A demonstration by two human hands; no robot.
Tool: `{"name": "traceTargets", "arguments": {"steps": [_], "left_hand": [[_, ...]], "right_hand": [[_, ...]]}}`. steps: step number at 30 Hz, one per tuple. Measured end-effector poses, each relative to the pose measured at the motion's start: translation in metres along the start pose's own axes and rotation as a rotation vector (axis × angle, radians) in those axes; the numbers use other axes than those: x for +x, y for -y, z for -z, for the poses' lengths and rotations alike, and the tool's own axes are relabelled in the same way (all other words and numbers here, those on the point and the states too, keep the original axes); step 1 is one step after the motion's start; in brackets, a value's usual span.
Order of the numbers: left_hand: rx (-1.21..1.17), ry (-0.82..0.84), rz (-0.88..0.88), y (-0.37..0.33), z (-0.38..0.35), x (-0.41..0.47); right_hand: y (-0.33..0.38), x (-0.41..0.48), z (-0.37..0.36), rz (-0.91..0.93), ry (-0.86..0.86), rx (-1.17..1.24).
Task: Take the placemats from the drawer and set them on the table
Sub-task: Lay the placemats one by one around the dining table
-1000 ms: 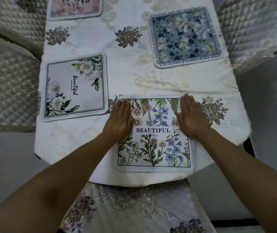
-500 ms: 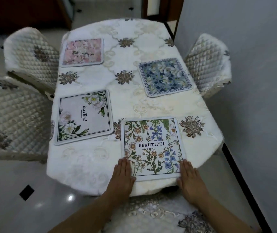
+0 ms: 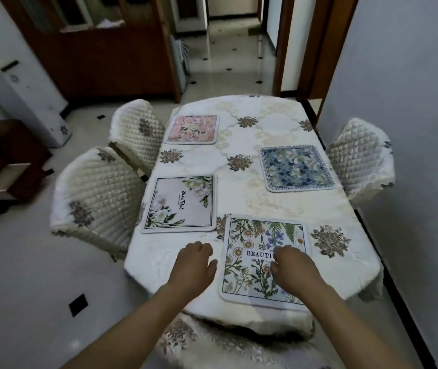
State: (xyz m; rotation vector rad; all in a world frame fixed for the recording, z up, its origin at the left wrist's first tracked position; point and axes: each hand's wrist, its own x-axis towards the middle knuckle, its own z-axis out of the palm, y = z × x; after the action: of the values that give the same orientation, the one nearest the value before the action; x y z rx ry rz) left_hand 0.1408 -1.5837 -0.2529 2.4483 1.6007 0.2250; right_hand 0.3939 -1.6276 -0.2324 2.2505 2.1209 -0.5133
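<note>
Several floral placemats lie flat on the cream-clothed table [image 3: 244, 187]. Nearest me is a wildflower placemat [image 3: 255, 235] printed "BEAUTIFUL", at the table's front edge. A white-flower placemat [image 3: 180, 205] lies to its left, a pink placemat [image 3: 191, 129] at the far left, a blue placemat [image 3: 296, 167] at the right. My left hand [image 3: 195, 262] hovers over the bare cloth just left of the wildflower placemat, fingers loosely curled, holding nothing. My right hand [image 3: 291, 265] hangs above that placemat's middle, fingers curled down, empty, covering part of the word.
Quilted cream chairs stand at the left [image 3: 95, 193], far left [image 3: 135, 131], right [image 3: 361, 158] and just below me [image 3: 212, 344]. A grey wall runs close along the right. An open drawer [image 3: 4, 182] sticks out of dark furniture at far left. A wooden cabinet [image 3: 100, 46] stands behind.
Both hands lifted off the wildflower placemat's near corners and now hover above the table with fingers curled. My view rose and pulled back, showing the whole room.
</note>
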Motion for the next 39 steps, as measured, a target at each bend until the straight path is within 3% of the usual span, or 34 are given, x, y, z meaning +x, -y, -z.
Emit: {"name": "traceTargets", "arguments": {"steps": [6, 15, 30, 39], "left_hand": [[0.081, -0.085, 0.167, 0.037, 0.055, -0.048], [0.098, -0.117, 0.475, 0.146, 0.111, -0.138], [0.089, -0.223, 0.768, 0.467, 0.213, -0.252], [0.054, -0.264, 0.84, 0.593, 0.246, -0.237]], "right_hand": [[0.081, 0.008, 0.023, 0.28, -0.053, 0.039], [0.215, 0.028, 0.021, 0.519, -0.061, -0.028], [0.591, 0.096, -0.021, 0.764, -0.082, -0.024], [0.717, 0.169, -0.044, 0.764, -0.028, -0.052]]}}
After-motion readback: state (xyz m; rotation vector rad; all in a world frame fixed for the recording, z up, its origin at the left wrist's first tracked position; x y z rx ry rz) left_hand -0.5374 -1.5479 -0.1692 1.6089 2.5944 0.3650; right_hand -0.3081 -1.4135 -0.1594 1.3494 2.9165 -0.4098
